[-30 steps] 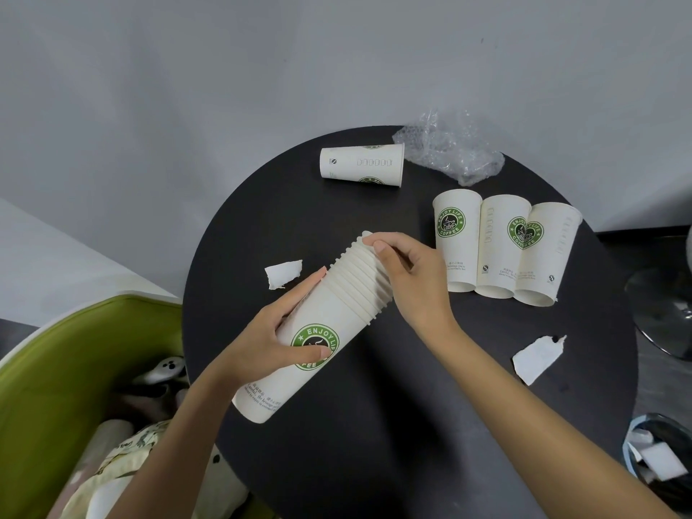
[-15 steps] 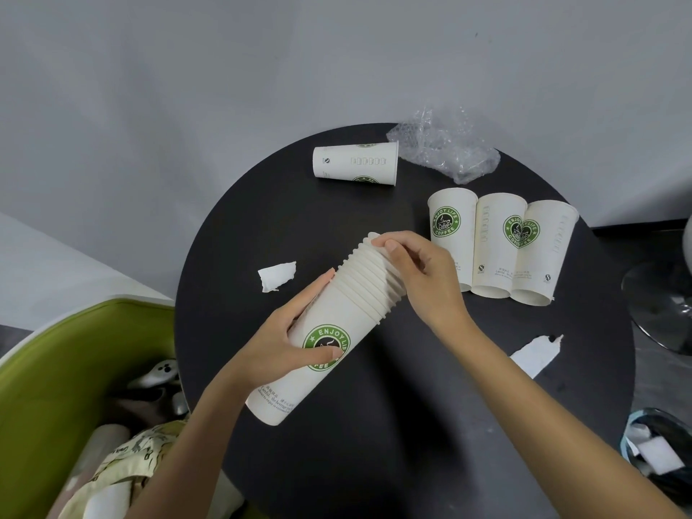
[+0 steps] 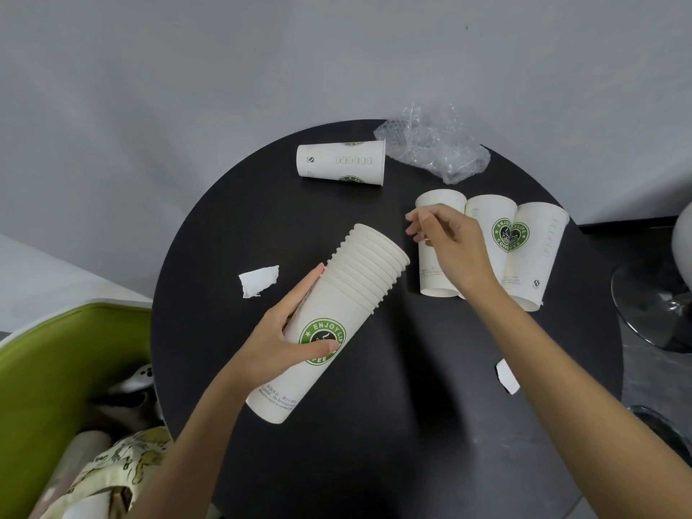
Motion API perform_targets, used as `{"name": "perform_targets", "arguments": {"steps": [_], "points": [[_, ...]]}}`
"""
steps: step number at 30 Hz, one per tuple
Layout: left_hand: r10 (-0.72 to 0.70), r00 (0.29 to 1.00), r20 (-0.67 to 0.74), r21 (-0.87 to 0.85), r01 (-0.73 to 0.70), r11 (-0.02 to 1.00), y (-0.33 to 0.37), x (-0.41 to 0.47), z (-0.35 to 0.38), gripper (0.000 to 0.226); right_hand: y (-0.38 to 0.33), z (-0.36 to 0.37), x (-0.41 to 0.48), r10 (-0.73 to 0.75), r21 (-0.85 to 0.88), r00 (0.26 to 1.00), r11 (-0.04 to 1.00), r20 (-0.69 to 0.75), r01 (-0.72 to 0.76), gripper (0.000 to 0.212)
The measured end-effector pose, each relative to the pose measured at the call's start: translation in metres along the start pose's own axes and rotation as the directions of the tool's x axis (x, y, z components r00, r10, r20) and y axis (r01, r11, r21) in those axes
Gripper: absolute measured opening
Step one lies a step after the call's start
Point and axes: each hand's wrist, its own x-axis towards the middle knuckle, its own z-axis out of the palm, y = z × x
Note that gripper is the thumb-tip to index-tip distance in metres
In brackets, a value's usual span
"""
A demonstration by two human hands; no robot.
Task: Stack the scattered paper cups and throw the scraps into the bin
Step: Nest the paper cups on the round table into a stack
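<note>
The left hand [image 3: 284, 340] grips the stack of cups [image 3: 359, 279] from its left side, with the thumb pressed across the front and the fingers stretched along the far side (one fingertip shows past the edge). Its bare forearm rises from the lower edge. The right hand [image 3: 447, 243] hovers ahead and to the right, palm down, fingers loosely curled, holding nothing. Its forearm runs in from the lower right.

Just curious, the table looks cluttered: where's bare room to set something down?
The biggest bare patch of table is nearest, between the stack of cups and the right scrap. A smaller one: between the lone cup and the left scrap. Far right is crowded: three cups, bubble wrap.
</note>
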Motion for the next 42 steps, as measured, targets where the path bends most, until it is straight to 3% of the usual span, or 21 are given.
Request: {"name": "perform_targets", "arguments": {"steps": [7,22,37,42], "points": [[-0.003,1.0,-0.003,-0.016,0.002,1.0,0.002,0.016,0.007,0.093,0.021,-0.027,0.046,-0.008,-0.131,0.998,0.991,-0.057,0.001,0.019],[-0.026,0.999,-0.022,0.015,0.026,1.0,0.003,0.049,0.002,0.094,0.052,-0.039,0.109,-0.05,-0.406,0.999,0.913,-0.007,0.042,0.018],[-0.042,0.998,-0.036,0.049,0.043,0.998,0.003,0.061,-0.005,0.095,0.064,-0.032,0.129,0.119,-0.429,0.965,0.903,0.234,-0.007,0.013],[-0.045,0.997,-0.055,0.051,0.048,0.998,0.002,0.056,-0.006,0.095,0.063,-0.03,0.129,0.114,-0.455,0.962,0.89,0.248,0.012,0.013]]}}
